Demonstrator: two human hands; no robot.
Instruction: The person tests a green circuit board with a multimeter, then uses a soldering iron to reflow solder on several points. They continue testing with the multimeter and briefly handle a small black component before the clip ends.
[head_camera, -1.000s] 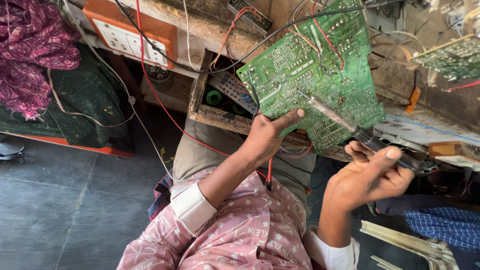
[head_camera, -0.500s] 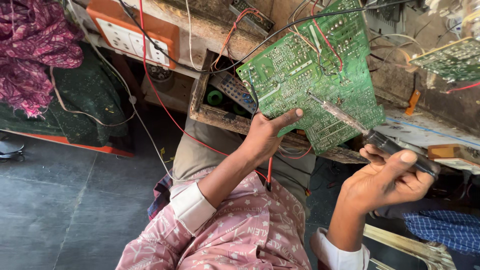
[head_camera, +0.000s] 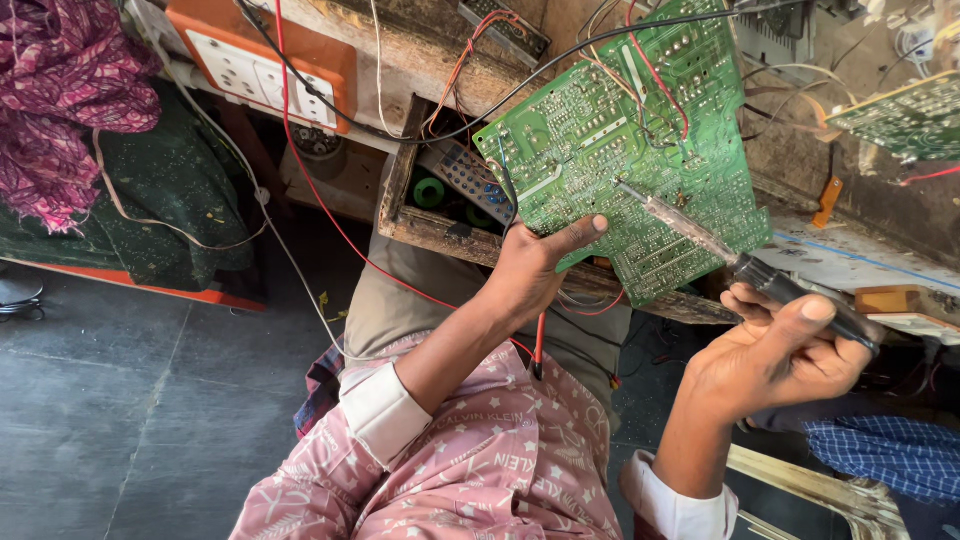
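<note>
While left hand (head_camera: 530, 275) grips green circuit board (head_camera: 625, 150) edge, tilting it steady, right hand (head_camera: 785, 360) clasps soldering iron (head_camera: 740, 262), tip touching board just above left thumb.

Circuit board (head_camera: 640, 170) top cut off; second board (head_camera: 905, 115) cropped right.

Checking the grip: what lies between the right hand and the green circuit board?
Head view: only the soldering iron, running from the right hand to the circuit board.
</note>
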